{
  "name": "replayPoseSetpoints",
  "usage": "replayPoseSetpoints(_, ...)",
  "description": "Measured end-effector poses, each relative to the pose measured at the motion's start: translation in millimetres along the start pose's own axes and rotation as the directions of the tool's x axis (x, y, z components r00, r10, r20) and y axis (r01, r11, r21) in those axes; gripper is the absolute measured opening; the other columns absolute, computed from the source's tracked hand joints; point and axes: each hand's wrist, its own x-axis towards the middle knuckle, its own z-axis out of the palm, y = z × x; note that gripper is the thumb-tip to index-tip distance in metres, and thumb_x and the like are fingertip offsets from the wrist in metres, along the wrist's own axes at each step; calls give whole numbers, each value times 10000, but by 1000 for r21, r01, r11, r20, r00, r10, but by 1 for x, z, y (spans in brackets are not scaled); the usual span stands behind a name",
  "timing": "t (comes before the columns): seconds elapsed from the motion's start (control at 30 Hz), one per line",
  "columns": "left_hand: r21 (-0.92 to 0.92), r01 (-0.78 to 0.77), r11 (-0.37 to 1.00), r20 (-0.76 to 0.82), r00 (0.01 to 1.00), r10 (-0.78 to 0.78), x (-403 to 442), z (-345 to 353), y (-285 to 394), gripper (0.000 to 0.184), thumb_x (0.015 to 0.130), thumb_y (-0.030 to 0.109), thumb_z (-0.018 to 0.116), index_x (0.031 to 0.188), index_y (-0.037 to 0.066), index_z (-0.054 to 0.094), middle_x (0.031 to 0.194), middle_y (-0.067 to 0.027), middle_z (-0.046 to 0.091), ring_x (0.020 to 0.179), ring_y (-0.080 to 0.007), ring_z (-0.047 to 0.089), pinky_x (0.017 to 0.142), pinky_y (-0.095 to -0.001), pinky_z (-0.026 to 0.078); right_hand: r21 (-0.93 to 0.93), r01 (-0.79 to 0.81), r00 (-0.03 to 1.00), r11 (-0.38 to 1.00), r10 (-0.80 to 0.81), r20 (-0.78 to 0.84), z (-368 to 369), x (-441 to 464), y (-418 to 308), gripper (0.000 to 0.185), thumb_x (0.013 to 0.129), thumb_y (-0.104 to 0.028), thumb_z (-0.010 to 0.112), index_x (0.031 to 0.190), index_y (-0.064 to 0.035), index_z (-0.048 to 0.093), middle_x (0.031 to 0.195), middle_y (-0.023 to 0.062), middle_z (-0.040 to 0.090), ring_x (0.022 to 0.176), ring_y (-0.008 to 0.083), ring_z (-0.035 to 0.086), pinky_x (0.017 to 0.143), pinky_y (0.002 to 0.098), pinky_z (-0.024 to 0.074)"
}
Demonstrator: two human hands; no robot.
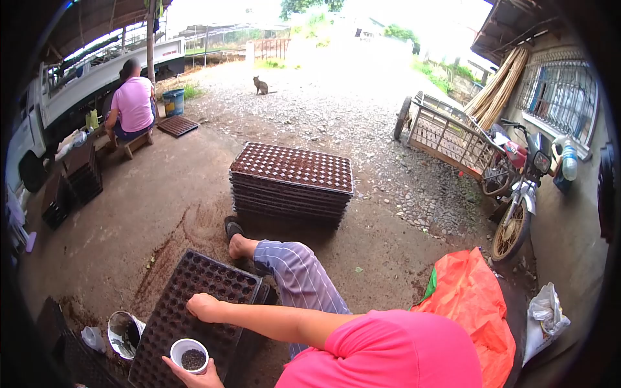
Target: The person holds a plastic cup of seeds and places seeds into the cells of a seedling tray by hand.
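My left hand (194, 376) holds a small white cup (189, 355) with dark grains in it, low over the near part of a black seedling tray (213, 275). The tray has rows of round cells with dark soil. My right hand (204, 307) is closed, fingertips pointing down at the cells near the tray's middle; anything between the fingers is too small to make out. More trays lie stacked beneath this one.
A tall stack of filled trays (291, 169) stands ahead. A white bucket (123, 333) is left of the tray, an orange sack (472, 297) at right. Farther off are a seated person (134, 107), a cat (260, 85), and a motorcycle (517, 200) with a sidecar.
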Motion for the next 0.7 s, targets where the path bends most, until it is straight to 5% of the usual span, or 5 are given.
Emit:
replayPoseSetpoints(0.27,1,-47,999,-22,999,47,-4,6,-11,1206,620,278,983,1550,-69,299,1489,-334,447,1375,-450,467,1149,-500,393,-22,17,1000,1000,-17,-5,5,2,3,28,692,-69,691,706,-93,689,768,160,720,780,362,721,698,446,577)
replayPoseSetpoints(0.33,-131,131,983,-37,990,-137,-13,23,-37,1315,476,-103,875,1612,39,227,1567,-276,369,1421,-412,436,1175,-516,395,-6,11,1000,1000,-11,-17,7,3,4,26,694,-68,689,704,-92,687,766,160,718,779,362,719,697,446,576)
replayPoseSetpoints(0.43,8,-48,999,-23,999,48,0,-1,-2,1208,614,270,985,1551,-65,300,1491,-334,443,1376,-450,466,1154,-499,385,2,19,999,1000,-19,-27,6,2,5,27,698,-64,685,703,-90,684,762,161,715,776,365,717,696,448,574)
replayPoseSetpoints(0.67,-8,7,1000,1,1000,-7,-3,6,-10,1214,608,262,987,1552,-67,298,1485,-341,446,1376,-452,464,1157,-496,380,-3,4,1000,1000,-4,-8,-1,0,0,43,705,-50,681,721,-89,689,775,160,718,790,366,719,703,447,575)
replayPoseSetpoints(0.7,-17,58,998,-21,998,-58,-8,16,-24,1239,543,80,931,1582,-15,262,1524,-310,409,1396,-430,454,1158,-506,398,-25,-3,1000,1000,3,6,-1,0,-1,49,707,-47,680,728,-89,692,783,160,720,798,365,721,706,447,576)
